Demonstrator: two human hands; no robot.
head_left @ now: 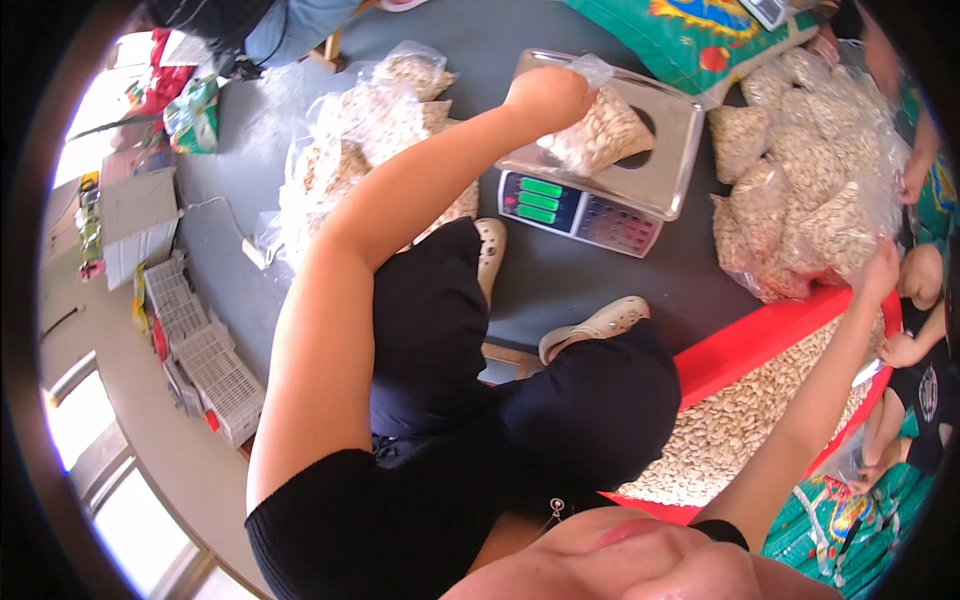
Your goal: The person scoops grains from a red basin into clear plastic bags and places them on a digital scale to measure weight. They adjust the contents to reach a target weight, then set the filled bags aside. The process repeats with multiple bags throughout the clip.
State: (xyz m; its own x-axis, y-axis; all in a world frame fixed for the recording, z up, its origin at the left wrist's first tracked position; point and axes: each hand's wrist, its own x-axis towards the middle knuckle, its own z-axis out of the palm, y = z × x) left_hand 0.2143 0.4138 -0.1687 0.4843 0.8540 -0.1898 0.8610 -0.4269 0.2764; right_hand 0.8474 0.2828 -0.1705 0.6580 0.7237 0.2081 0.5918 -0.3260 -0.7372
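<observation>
My left hand [552, 100] is closed round the gathered top of a clear plastic bag of pale flat seeds [606, 132]. That bag rests tilted on the metal pan [676, 150] of a digital scale [580, 212] with a lit green display. Over on the right, my right hand [876, 274] has its fingers drawn together at the clear plastic of a seed bag [840, 225], on the near edge of a large heap of filled bags [790, 135]. Exactly how the fingertips grip the plastic is too small to make out.
Loose seeds [730, 435] fill a red-rimmed container [735, 345] beside my right leg. More filled bags [350, 135] lie left of the scale. Green printed sacks [680, 35] lie behind it. Other people's hands [903, 350] are at the right edge. Grey crates [215, 365] stand by the left wall.
</observation>
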